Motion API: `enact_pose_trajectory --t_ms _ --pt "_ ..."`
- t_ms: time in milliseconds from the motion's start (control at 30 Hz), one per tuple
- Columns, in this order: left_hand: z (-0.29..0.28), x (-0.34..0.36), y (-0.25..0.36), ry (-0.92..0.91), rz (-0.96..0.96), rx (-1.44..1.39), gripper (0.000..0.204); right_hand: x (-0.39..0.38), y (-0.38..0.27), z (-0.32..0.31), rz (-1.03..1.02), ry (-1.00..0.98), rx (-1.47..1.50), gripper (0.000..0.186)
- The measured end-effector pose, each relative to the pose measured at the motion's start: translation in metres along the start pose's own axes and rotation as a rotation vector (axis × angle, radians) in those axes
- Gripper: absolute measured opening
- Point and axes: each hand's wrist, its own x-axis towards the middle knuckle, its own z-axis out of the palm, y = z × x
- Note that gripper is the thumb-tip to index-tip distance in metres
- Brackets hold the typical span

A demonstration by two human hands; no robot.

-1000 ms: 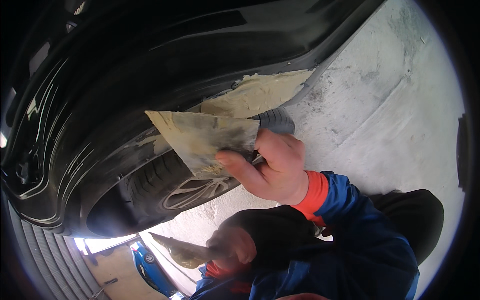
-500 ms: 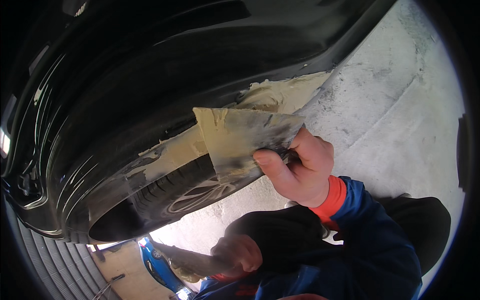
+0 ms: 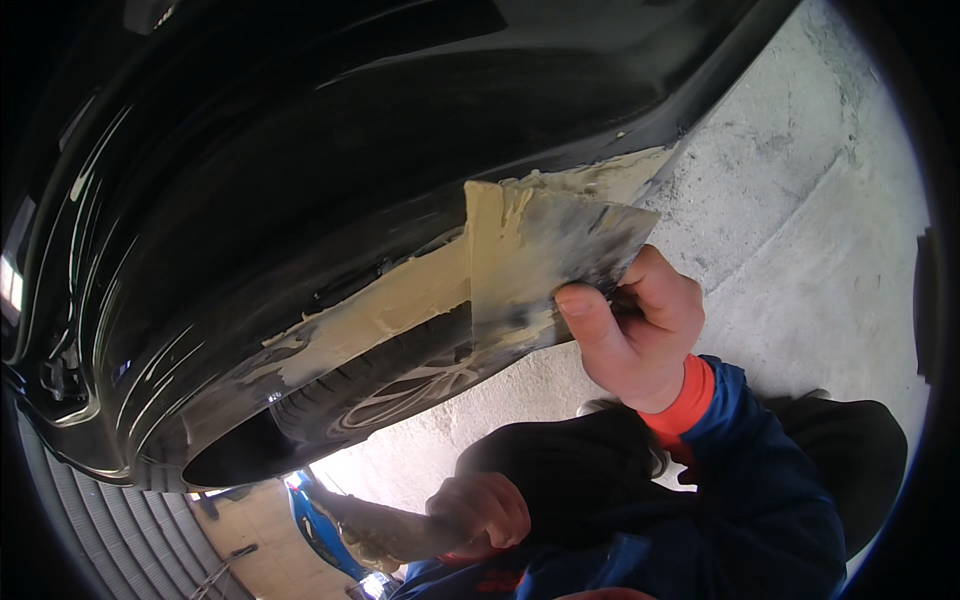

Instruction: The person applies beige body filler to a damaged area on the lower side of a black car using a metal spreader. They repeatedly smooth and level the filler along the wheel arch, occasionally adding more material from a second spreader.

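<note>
My right hand (image 3: 635, 325) grips a flat square spreader (image 3: 530, 260) smeared with beige filler, its thumb on the face. The spreader lies against the lower edge of a black car body panel (image 3: 380, 120), over a band of beige filler (image 3: 390, 290) that runs along the wheel arch above a tyre and spoked wheel (image 3: 410, 390). My left hand (image 3: 480, 510), lower and in shadow, is closed on a putty knife (image 3: 370, 525) with a lump of filler on its blade.
Pale, scuffed concrete floor (image 3: 800, 250) lies at the right. My dark-clad legs (image 3: 830, 460) are bent below me. At lower left are a ribbed grey surface (image 3: 120, 530), a tan panel (image 3: 265, 545) and part of a blue car (image 3: 322, 525).
My right hand and the spreader have moved rightward and slightly up, tilting a little. More of the smoothed filler band shows left of the spreader. My left hand has shifted slightly right.
</note>
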Motion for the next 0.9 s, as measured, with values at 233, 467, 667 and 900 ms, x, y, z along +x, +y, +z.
enact_pose_trajectory --t_ms 233,467,667,900 --pt "0.001 0.002 -0.002 -0.003 -0.008 -0.025 0.037 0.003 0.000 -0.008 0.035 0.020 -0.038 0.036" --pt "0.001 0.005 -0.004 -0.027 -0.003 -0.037 0.038 0.008 -0.001 -0.016 0.054 0.010 -0.049 0.033" --pt "0.001 0.011 -0.003 -0.155 -0.018 0.135 0.038 0.009 0.002 -0.022 0.079 0.029 -0.033 0.033" --pt "0.005 0.015 -0.004 -0.166 -0.025 0.142 0.040 0.011 0.008 -0.029 0.086 0.055 -0.062 0.030"
